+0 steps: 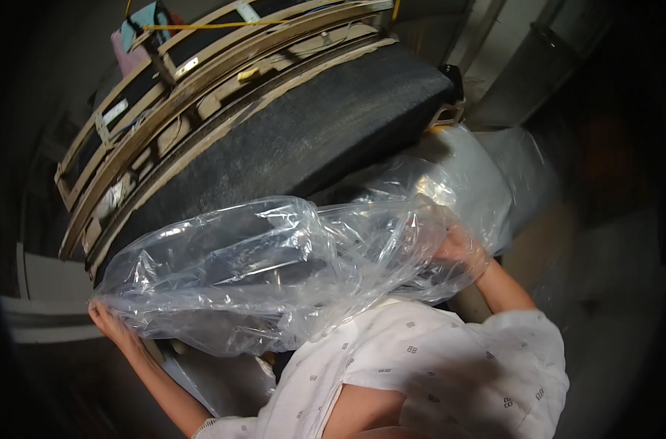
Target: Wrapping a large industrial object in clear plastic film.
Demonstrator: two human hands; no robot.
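Observation:
A large clear plastic bag (274,271) stretches across the middle of the view, crumpled and puffed out. My left hand (110,322) grips its lower left edge. My right hand (461,249) is buried in the plastic at the bag's right side and holds it there. Behind the bag stands a stack of dark padded panels (303,139) with pale wooden frames (201,80), leaning at a slant. The bag's open side lies against the lower end of the stack. My white patterned sleeves fill the bottom of the picture.
More clear plastic sheeting (486,175) lies to the right of the stack. A yellow strap (201,25) crosses the top of the frames. Pale floor (603,278) shows at the right; a grey wall or column (523,66) stands at the upper right.

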